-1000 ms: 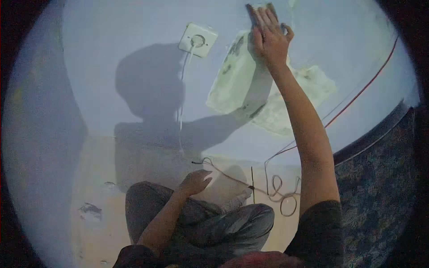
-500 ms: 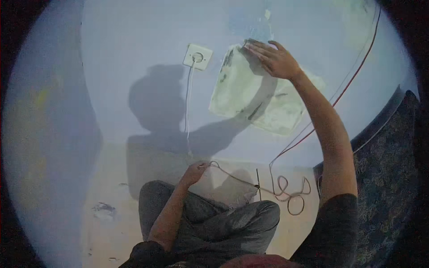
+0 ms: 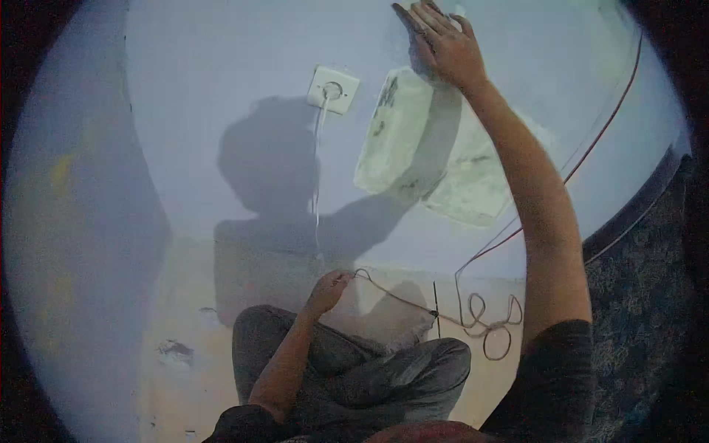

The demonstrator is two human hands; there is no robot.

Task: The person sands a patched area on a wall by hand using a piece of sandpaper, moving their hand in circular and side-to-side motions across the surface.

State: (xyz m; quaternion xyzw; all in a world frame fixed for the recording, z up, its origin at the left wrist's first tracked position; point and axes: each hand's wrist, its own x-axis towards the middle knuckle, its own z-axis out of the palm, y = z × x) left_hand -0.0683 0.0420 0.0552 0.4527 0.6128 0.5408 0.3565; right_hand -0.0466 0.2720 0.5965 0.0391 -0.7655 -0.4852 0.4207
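Hands apart: right hand (image 3: 450, 50) holding dark-edged pad (image 3: 402, 15); left hand (image 3: 327, 291) pinching looped brown cord (image 3: 399, 297).

The wall (image 3: 192, 66) is pale blue. The patches (image 3: 391, 140) on it are whitish green with dark grey smudges. The socket (image 3: 332, 90) and its cord (image 3: 318, 184) are white. One long wire (image 3: 614, 118) is red. The curly wire (image 3: 399, 297) looks brown. The floor (image 3: 199, 391) is tan, the trousers (image 3: 391, 384) grey, the sleeve (image 3: 550, 369) black, the rug (image 3: 642, 332) dark and speckled.
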